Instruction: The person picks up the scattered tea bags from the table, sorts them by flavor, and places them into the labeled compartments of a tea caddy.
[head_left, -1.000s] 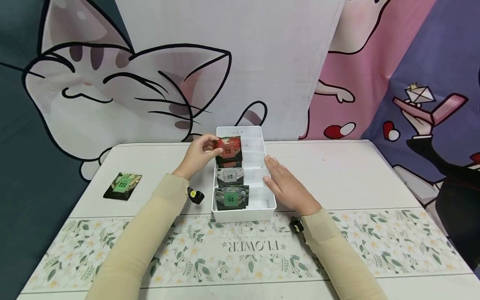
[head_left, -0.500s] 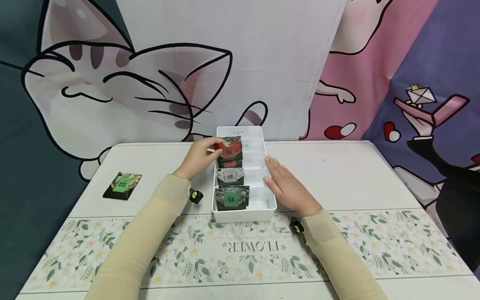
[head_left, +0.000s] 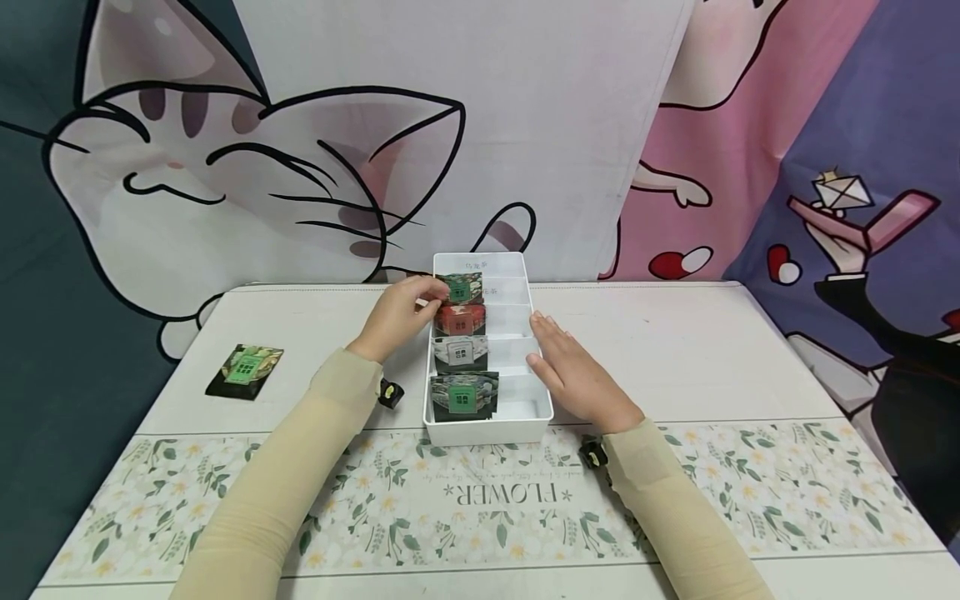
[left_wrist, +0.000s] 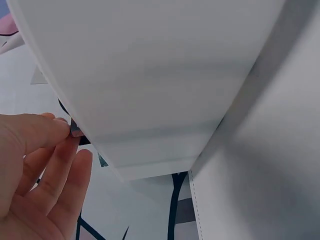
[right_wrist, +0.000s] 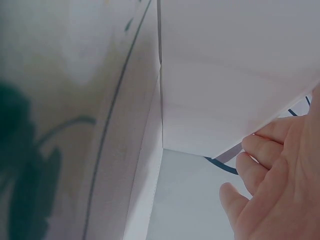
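Note:
A long white divided box (head_left: 487,431) holds a column of tea sachets along its left side. From far to near they are a green-labelled sachet (head_left: 465,287), a red sachet (head_left: 461,321), a grey sachet (head_left: 460,354) and a larger-looking green-labelled sachet (head_left: 462,398). My left hand (head_left: 399,317) is at the box's left rim, thumb and fingertips pinching a small dark, reddish sachet corner (left_wrist: 76,132) there. My right hand (head_left: 577,372) rests with extended fingers against the box's right wall; in the right wrist view the fingertips touch its upper edge.
Another green-labelled sachet (head_left: 246,372) lies flat on the white table (head_left: 675,350), left of my arm. A floral printed band (head_left: 517,508) crosses the table's front. A cartoon cloth backdrop (head_left: 570,167) stands just behind the box.
The red sachet in my left hand has gone down into its slot, uncovering the green-labelled sachet behind. My left hand has shifted only slightly; my right hand stays put.

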